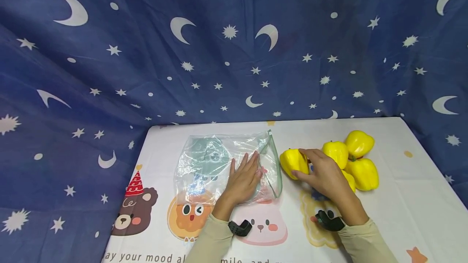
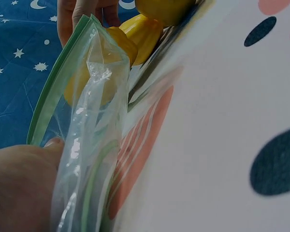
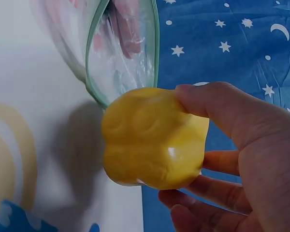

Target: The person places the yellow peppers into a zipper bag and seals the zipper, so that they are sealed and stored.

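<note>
A clear zip-top bag [image 1: 208, 149] with a green edge lies flat on the table, its mouth gaping toward the right. My left hand [image 1: 243, 180] rests on the bag near that mouth, fingers spread and straight; in the left wrist view its thumb [image 2: 53, 142] shows beside the green zip edge [image 2: 53, 89]. My right hand [image 1: 327, 175] grips a yellow bell pepper [image 1: 293, 163] between thumb and fingers, just right of the bag's mouth. The right wrist view has the lobed end of this bell pepper [image 3: 152, 140] facing the camera, overlapping the mouth's lower edge.
Several more yellow bell peppers [image 1: 362, 173] are clustered to the right, beyond my right hand. A white cloth with cartoon prints [image 1: 413, 198] covers the table. Behind and to the left hangs a dark blue curtain [image 1: 219, 76] with moons and stars.
</note>
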`<act>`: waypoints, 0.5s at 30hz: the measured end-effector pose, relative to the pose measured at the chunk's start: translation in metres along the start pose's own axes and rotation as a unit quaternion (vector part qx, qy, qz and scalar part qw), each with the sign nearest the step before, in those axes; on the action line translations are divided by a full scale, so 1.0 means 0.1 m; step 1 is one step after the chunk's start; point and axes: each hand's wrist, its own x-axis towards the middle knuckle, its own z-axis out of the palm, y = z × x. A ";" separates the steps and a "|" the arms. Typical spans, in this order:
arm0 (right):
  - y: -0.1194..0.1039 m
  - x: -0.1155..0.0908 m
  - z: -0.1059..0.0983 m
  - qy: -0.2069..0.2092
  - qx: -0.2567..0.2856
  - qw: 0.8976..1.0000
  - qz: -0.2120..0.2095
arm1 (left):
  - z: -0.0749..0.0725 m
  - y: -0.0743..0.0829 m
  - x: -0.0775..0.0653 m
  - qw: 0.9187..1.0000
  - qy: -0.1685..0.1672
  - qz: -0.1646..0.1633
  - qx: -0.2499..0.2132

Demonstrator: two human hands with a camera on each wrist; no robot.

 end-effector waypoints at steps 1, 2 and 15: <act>-0.01 0.00 0.01 0.003 0.000 1.000 -0.004 | 0.00 0.00 0.00 1.000 0.001 -0.001 0.002; -0.01 0.01 0.02 0.004 0.001 1.000 -0.007 | 0.00 -0.01 0.00 1.000 0.002 -0.002 0.003; -0.11 0.03 0.15 -0.010 0.065 0.998 0.018 | -0.01 -0.01 0.00 1.000 -0.003 -0.004 -0.004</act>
